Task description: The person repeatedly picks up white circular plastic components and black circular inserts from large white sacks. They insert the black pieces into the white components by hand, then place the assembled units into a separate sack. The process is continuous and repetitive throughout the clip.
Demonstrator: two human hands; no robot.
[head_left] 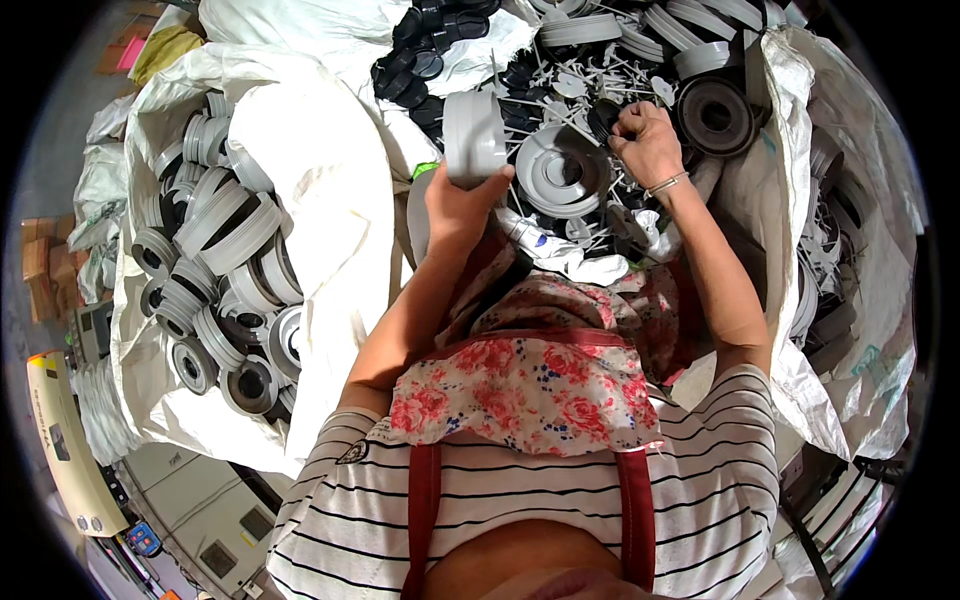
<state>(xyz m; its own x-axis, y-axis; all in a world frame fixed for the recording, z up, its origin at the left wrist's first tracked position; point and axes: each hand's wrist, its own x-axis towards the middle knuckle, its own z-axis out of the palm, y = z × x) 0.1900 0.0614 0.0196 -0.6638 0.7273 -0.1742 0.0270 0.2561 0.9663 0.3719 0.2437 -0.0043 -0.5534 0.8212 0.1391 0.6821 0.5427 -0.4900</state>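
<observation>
My left hand [462,205] is wrapped round the lower end of a grey ribbed plastic cylinder [474,130], held upright over the pile. Pinched at the fingertips of my right hand [645,140] is the edge of a small black round plastic part [602,117], partly hidden by the fingers. Between the two hands lies a grey flanged plastic ring [562,172] with a hollow centre. Thin grey stemmed plastic pieces [572,84] are scattered behind and around it. A large black ring [716,117] rests just right of my right hand.
On the left a white woven sack [345,200] holds many grey and black rings [230,235]. Another open sack [865,330] with similar parts stands at the right. Black caps [415,70] and more grey rings [580,30] lie at the back. White cloth [565,250] is near my lap.
</observation>
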